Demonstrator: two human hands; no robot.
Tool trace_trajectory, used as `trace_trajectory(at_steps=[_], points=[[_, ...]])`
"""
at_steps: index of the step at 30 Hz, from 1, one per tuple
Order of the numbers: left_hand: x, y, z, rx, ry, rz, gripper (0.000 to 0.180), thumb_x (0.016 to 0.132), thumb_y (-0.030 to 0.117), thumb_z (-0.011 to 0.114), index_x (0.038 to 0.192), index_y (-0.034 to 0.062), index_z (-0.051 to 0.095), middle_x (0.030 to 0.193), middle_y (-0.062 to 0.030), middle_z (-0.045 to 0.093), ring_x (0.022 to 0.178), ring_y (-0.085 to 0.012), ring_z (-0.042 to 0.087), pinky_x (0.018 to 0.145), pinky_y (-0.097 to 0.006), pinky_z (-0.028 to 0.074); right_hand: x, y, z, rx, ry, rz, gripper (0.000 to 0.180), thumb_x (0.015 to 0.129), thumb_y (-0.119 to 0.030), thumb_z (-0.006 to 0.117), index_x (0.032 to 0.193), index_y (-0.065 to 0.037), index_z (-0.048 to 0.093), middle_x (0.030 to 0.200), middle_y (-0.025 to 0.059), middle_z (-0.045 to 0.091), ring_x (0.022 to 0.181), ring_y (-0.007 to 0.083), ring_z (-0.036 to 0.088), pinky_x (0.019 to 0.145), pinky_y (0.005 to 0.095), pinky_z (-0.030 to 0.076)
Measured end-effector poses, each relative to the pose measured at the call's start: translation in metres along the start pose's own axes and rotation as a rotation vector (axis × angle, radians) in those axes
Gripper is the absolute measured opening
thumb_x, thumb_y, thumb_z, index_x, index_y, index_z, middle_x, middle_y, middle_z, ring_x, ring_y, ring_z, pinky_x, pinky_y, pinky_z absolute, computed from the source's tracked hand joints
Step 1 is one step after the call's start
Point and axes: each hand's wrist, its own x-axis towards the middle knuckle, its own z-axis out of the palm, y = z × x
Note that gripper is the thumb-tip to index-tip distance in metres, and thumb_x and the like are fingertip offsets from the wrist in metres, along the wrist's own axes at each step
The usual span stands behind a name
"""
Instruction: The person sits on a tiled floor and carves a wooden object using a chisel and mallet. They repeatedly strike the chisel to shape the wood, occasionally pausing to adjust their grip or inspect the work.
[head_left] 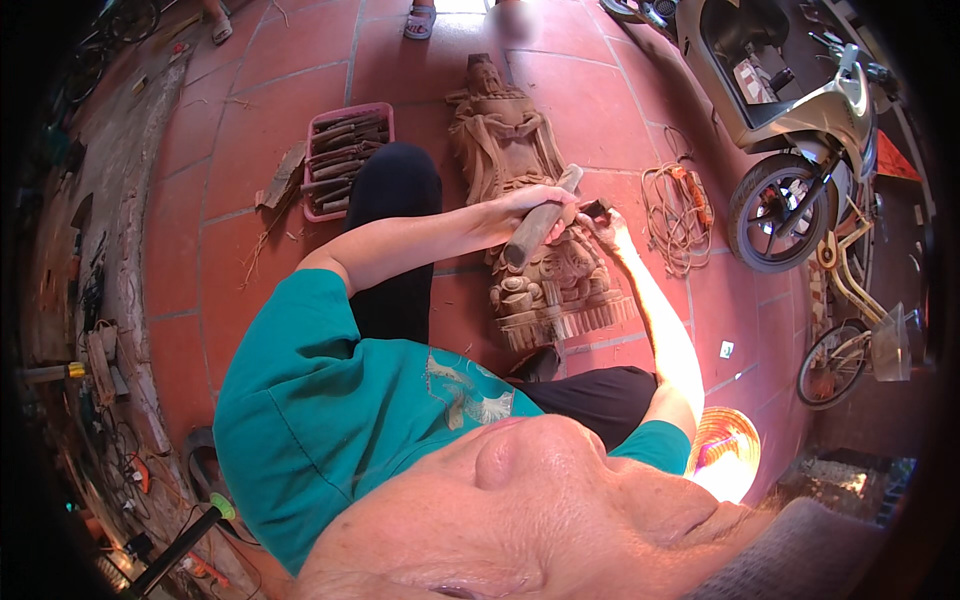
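Observation:
A carved wooden statue (515,150) of a robed figure lies on its back on the tiled floor in front of me, its head pointing away and its carved base (560,310) close to my legs. My left hand (540,203) is wrapped round a thick wooden mallet (535,233), held slantwise above the statue's lower half. Just to the right, the fingers of my right hand (610,232) are closed on a dark chisel (597,208). Most of that chisel is hidden, and I cannot tell whether it touches the wood or the mallet.
Left of the statue stands a pink basket (308,170) full of long dark tools (345,150), beside a wood scrap (288,175). A coiled orange cable (680,215) lies right. Farther right are a motorbike (790,120) and a bicycle (850,330). Another person's foot (420,22) shows beyond the statue.

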Motion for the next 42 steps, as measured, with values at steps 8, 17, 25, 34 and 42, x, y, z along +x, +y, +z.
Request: trace_trajectory(at_steps=[8,17,25,34,42], points=[[0.002,0.000,0.000,-0.003,-0.008,-0.013,0.032,0.098,0.029,0.060,0.114,0.0044,0.047,0.077,-0.0086,0.059,0.058,-0.0153,0.057,0.050,-0.029,0.049,-0.002,0.000,-0.002,-0.013,0.015,0.010,0.034,0.087,-0.023,0.082,0.112,-0.005,0.070,0.086,0.0020,0.070,0.074,0.0093,0.062,0.069,0.0258,0.051],[0.005,0.000,-0.002,0.005,-0.025,-0.021,0.031,0.099,0.029,0.060,0.114,0.0053,0.046,0.077,-0.0088,0.059,0.058,-0.0156,0.057,0.050,-0.029,0.049,-0.002,0.005,-0.002,-0.052,0.010,-0.036,0.026,0.092,-0.020,0.076,0.113,-0.007,0.068,0.089,0.0000,0.071,0.070,0.0072,0.061,0.061,0.0227,0.048],[0.001,0.000,0.001,0.008,0.021,-0.023,0.030,0.098,0.029,0.060,0.112,0.0044,0.048,0.076,-0.0087,0.059,0.058,-0.0162,0.057,0.050,-0.029,0.050,0.000,0.003,-0.004,-0.093,0.015,-0.016,0.035,0.086,-0.027,0.082,0.113,-0.006,0.071,0.087,0.0035,0.071,0.075,0.0107,0.064,0.070,0.0282,0.052],[-0.001,0.000,0.002,0.027,0.023,-0.032,0.029,0.098,0.030,0.060,0.109,0.0042,0.049,0.076,-0.0084,0.059,0.058,-0.0161,0.057,0.049,-0.029,0.050,-0.002,-0.002,-0.001,-0.091,0.020,0.002,0.034,0.086,-0.026,0.081,0.110,-0.005,0.071,0.088,0.0049,0.071,0.077,0.0123,0.065,0.072,0.0298,0.053],[0.003,0.000,-0.002,0.022,0.012,-0.055,0.027,0.098,0.030,0.060,0.108,0.0068,0.049,0.076,-0.0083,0.059,0.058,-0.0158,0.057,0.049,-0.029,0.049,-0.002,-0.007,-0.001,-0.103,0.007,0.027,0.037,0.086,-0.027,0.081,0.114,-0.005,0.071,0.090,0.0042,0.072,0.077,0.0111,0.065,0.073,0.0290,0.053]])
